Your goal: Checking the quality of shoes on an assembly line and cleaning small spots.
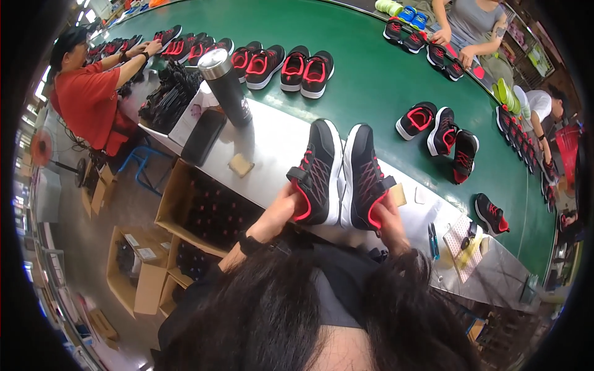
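two black sneakers with red trim are held side by side at the near edge of the grey work table (272,139), toes pointed away toward the green conveyor belt (371,74). the left shoe (317,170) is gripped at its heel by the left hand (281,210), fingers closed around the collar. the right shoe (365,176) is gripped at its heel by the right hand (387,219), likewise closed. the two shoes are nearly touching along their inner sides. bare table surface is left to the left of the shoes, up to a tan sponge block (241,164) and a steel flask (228,86). beyond the table's far edge, open belt is bordered by a cluster of three shoes (440,133).
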Motion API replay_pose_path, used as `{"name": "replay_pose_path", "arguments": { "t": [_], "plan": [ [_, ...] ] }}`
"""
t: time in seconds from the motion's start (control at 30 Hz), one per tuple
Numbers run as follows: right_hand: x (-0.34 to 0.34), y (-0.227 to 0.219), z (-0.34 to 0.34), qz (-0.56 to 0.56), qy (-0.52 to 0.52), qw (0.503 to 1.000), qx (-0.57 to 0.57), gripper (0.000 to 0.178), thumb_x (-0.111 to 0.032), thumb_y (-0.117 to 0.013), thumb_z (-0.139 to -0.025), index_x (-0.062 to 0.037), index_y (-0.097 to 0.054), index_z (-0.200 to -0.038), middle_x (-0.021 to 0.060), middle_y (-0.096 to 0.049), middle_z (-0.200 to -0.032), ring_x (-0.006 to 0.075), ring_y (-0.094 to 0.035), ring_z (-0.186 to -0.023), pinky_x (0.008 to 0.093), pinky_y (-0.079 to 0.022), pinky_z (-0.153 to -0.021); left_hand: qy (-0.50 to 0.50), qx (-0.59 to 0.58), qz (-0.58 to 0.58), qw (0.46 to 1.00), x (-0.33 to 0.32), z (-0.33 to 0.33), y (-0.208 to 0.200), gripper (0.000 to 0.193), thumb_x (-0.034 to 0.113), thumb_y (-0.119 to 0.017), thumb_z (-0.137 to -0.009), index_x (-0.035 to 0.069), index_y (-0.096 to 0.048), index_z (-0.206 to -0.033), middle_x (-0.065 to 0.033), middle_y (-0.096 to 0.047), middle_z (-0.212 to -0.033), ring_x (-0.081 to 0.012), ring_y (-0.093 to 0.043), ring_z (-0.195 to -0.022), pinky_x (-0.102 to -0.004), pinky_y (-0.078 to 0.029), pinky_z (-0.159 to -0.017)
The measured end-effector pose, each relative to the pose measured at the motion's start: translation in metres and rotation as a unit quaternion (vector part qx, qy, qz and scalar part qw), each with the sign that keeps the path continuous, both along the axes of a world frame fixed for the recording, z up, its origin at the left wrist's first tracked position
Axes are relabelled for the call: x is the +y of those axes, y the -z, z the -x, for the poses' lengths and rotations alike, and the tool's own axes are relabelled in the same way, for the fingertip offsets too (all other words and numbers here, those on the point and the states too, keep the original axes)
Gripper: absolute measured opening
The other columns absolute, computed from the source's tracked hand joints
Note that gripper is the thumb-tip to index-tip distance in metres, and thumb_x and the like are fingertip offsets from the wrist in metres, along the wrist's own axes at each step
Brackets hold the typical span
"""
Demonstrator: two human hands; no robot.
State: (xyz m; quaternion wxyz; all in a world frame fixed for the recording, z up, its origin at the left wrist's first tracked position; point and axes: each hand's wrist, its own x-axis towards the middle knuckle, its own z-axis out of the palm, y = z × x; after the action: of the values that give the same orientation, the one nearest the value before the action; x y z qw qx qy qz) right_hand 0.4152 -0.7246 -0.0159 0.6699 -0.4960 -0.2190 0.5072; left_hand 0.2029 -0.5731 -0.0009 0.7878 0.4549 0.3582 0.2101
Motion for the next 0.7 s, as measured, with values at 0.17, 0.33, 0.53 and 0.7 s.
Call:
{"name": "replay_pose_path", "arguments": {
  "t": [0.17, 0.33, 0.53, 0.7],
  "plan": [
    [-0.001, -0.043, -0.016, 0.014, 0.051, 0.831, -0.554, 0.066, -0.004, -0.070, -0.071, -0.0132, -0.054, -0.134, 0.0107, -0.058, -0.114, 0.0275, -0.058, -0.105, 0.0348, -0.046, -0.093, -0.022, 0.195, -0.513, 0.836, 0.001, 0.022, -0.035, 0.061, 0.003, -0.055, -0.085, 0.012, -0.043, -0.145, -0.0181, -0.051, -0.120, -0.0313, -0.053, -0.107, -0.0368, -0.043, -0.094],
    [-0.003, -0.045, 0.004, 0.079, 0.013, 0.635, -0.768, 0.070, -0.015, -0.079, -0.063, -0.0229, -0.059, -0.130, 0.0093, -0.054, -0.112, 0.0277, -0.054, -0.105, 0.0396, -0.049, -0.084, -0.003, 0.321, -0.652, 0.687, -0.012, 0.029, -0.019, 0.068, 0.005, -0.072, -0.076, 0.021, -0.052, -0.139, -0.0195, -0.045, -0.118, -0.0393, -0.051, -0.103, -0.0434, -0.045, -0.091],
    [-0.003, -0.031, -0.004, 0.115, 0.053, 0.754, -0.645, 0.068, -0.020, -0.080, -0.066, -0.0196, -0.058, -0.130, 0.0110, -0.058, -0.110, 0.0281, -0.059, -0.097, 0.0379, -0.050, -0.083, -0.027, 0.255, -0.552, 0.794, -0.017, 0.014, -0.023, 0.059, 0.012, -0.069, -0.085, 0.016, -0.050, -0.140, -0.0191, -0.047, -0.114, -0.0324, -0.055, -0.098, -0.0396, -0.047, -0.086],
    [0.008, -0.028, -0.020, 0.100, -0.020, 0.995, -0.005, 0.049, -0.024, -0.062, -0.095, 0.0017, -0.048, -0.135, 0.0098, -0.064, -0.110, 0.0123, -0.062, -0.084, 0.0229, -0.048, -0.060, -0.021, 0.005, -0.009, 1.000, -0.005, -0.005, -0.040, 0.049, 0.026, -0.041, -0.105, 0.007, -0.032, -0.149, -0.0085, -0.049, -0.125, -0.0184, -0.055, -0.113, -0.0363, -0.049, -0.091]
  ]
}}
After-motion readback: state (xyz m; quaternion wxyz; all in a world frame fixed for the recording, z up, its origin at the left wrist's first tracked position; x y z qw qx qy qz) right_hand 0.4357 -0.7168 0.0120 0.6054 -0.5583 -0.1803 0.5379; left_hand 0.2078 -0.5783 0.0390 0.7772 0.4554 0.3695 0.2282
